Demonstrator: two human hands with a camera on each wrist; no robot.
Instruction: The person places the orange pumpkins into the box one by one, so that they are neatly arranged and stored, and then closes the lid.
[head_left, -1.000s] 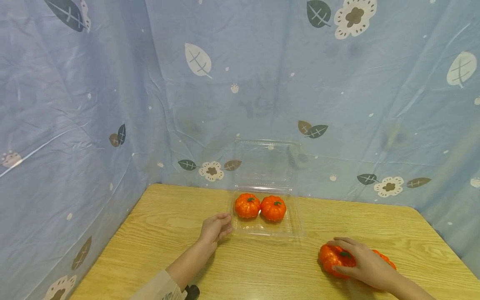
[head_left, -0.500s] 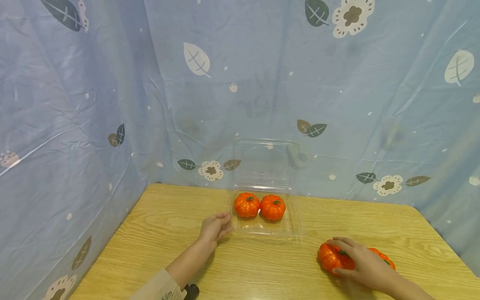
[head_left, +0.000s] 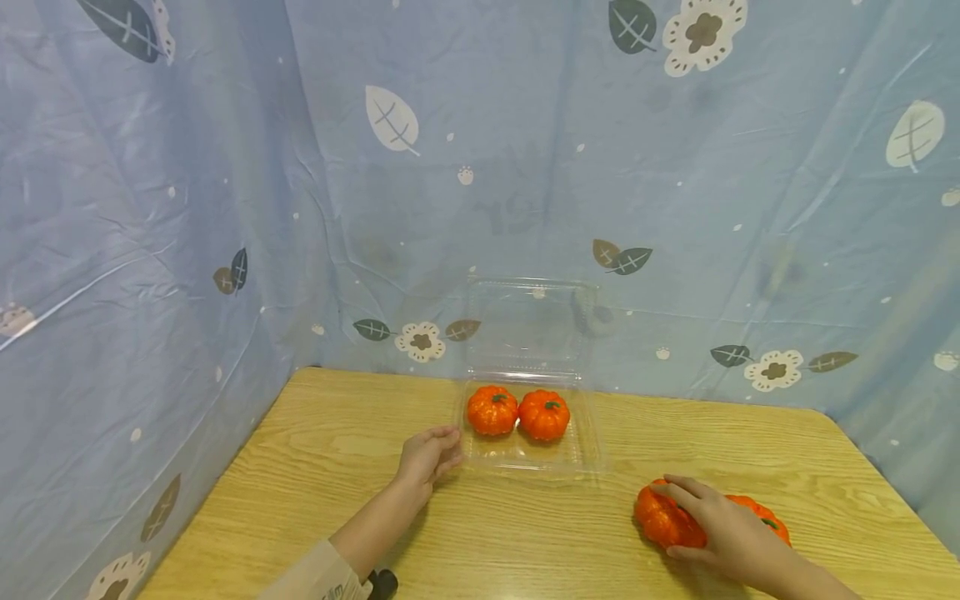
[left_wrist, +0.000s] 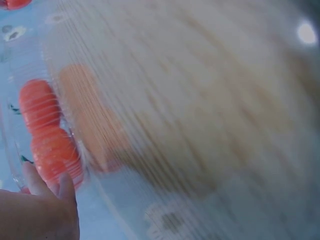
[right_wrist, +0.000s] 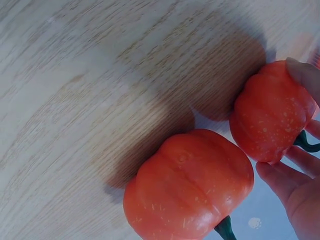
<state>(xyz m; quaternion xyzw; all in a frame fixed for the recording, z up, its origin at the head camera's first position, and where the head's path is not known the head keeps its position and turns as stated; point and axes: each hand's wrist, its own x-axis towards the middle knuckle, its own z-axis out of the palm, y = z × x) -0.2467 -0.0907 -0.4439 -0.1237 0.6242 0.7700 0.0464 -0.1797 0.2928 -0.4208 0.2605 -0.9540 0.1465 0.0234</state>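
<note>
A clear plastic clamshell container (head_left: 517, 463) lies on the table with its lid raised at the back. Two small orange pumpkins (head_left: 492, 411) with green stems sit side by side in its rear half. My left hand (head_left: 427, 458) touches the container's left side, fingers loosely extended, thumb apart in the left wrist view. At the right, my right hand (head_left: 727, 533) grips another orange pumpkin (right_wrist: 272, 112), its thumb and fingers on opposite sides. That pumpkin seems to be at table level. A further pumpkin (right_wrist: 187, 185) rests close beside it, partly behind my hand in the head view.
The wood-grain table (head_left: 525, 533) meets a blue leaf-and-flower patterned curtain (head_left: 450, 208) at the back and left. The raised lid (head_left: 525, 325) stands in front of the curtain. A dark round object (head_left: 384, 583) shows by the left sleeve.
My right hand's fingers have shifted slightly on the pumpkin, and more of the neighbouring pumpkin shows. The left hand and the container hold still.
</note>
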